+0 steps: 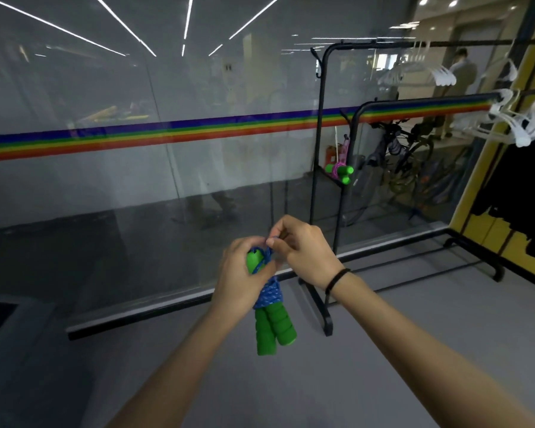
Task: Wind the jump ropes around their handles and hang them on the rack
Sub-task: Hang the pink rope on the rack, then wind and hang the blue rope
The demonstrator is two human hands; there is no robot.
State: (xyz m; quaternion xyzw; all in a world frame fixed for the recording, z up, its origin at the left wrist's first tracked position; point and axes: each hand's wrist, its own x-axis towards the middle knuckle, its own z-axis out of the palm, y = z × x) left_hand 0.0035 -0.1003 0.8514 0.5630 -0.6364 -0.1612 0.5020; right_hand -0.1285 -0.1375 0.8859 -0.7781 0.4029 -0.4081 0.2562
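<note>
A jump rope with two green foam handles (274,330) hangs upright in front of me, its blue rope (269,293) wound around the handles' upper half. My left hand (240,279) grips the handles near their top. My right hand (303,251) pinches the loose blue rope end above the handles. A second jump rope (340,172), pink with green handles, hangs wound up on a side hook of the black rack (318,125) to the right.
The black two-bar clothes rack stands against a glass wall (136,149) with a rainbow stripe. White hangers (414,72) hang on its upper bar, more hangers (519,125) and a black garment (519,186) at the right. Its base rails (322,307) lie on the grey floor.
</note>
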